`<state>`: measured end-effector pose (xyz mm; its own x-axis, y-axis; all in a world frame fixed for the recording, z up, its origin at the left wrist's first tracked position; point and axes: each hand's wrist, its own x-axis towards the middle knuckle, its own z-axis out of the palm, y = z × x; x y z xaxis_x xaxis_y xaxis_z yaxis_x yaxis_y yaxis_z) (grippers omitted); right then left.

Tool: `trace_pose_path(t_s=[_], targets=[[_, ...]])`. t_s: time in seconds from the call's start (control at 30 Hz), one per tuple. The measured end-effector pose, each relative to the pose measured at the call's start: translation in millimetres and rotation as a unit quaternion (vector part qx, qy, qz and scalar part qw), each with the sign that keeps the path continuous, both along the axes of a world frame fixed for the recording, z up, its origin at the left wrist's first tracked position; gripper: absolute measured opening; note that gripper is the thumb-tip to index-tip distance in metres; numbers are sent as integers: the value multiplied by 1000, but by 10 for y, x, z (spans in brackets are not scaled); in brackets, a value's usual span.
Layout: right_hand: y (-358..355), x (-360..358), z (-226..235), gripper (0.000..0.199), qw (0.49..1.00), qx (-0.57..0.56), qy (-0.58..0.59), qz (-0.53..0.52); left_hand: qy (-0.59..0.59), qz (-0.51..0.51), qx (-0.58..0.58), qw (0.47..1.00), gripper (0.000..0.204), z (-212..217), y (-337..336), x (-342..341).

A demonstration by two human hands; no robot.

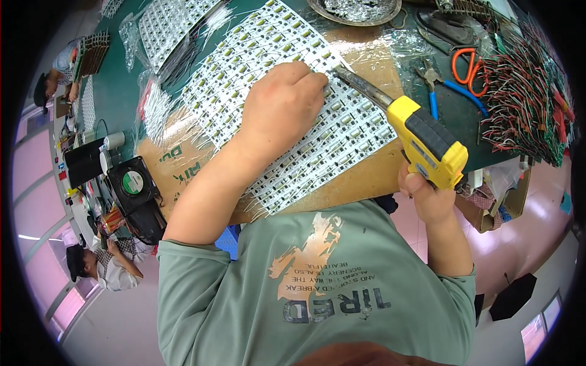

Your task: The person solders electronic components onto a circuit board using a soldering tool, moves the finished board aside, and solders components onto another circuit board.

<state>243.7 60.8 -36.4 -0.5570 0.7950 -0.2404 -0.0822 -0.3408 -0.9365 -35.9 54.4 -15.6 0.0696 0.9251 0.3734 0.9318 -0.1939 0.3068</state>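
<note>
A large white panel of circuit boards (342,168), with rows of small components and many thin white wires, lies on a brown cardboard sheet (373,163). My left hand (284,104) rests over the panel's middle with fingers curled closed; whatever they pinch is hidden. In my right hand (430,198) is a yellow and black soldering gun (429,143), gripped by its handle at the panel's right side. Its metal barrel points up and left, the tip close to the panel's upper right edge, just right of my left fingertips. I cannot tell whether the tip touches.
A round metal dish (357,11) stands at the far edge. To the right are blue-handled pliers (461,91), red-handled cutters (470,70) and a heap of boards with red and white wires (525,100). A black fan (131,183) stands left. Two people (113,262) work farther left.
</note>
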Motion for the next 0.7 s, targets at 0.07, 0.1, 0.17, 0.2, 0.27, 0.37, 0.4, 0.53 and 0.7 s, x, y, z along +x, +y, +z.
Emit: trace_pose_path(t_s=[0.07,0.1,0.17,0.2,0.27,0.37,0.4,0.53,0.7], targets=[[6,-2,-3,41,1000,6,-2,4,12,3,-19,1000,10,18,-7,-4],[9,-2,-3,41,1000,13,-3,7,24,7,-37,999,14,27,-9,-4],[30,-5,15,41,1000,4,-2,15,27,8,-41,999,14,34,-10,1],[40,-6,23,41,1000,-4,0,22,30,9,-44,999,14,37,-9,3],[48,-10,26,41,1000,2,-7,26,32,8,-46,998,14,41,-7,1],[48,-6,24,41,999,4,-15,29,33,5,-47,998,14,49,-2,3],[47,-4,22,41,999,-1,-17,30,33,4,-47,998,14,50,-2,4],[43,-17,23,42,999,19,-25,24,26,0,-45,999,14,42,1,-2],[50,-16,43,42,998,26,-35,35,5,-9,-13,1000,3,18,15,9]])
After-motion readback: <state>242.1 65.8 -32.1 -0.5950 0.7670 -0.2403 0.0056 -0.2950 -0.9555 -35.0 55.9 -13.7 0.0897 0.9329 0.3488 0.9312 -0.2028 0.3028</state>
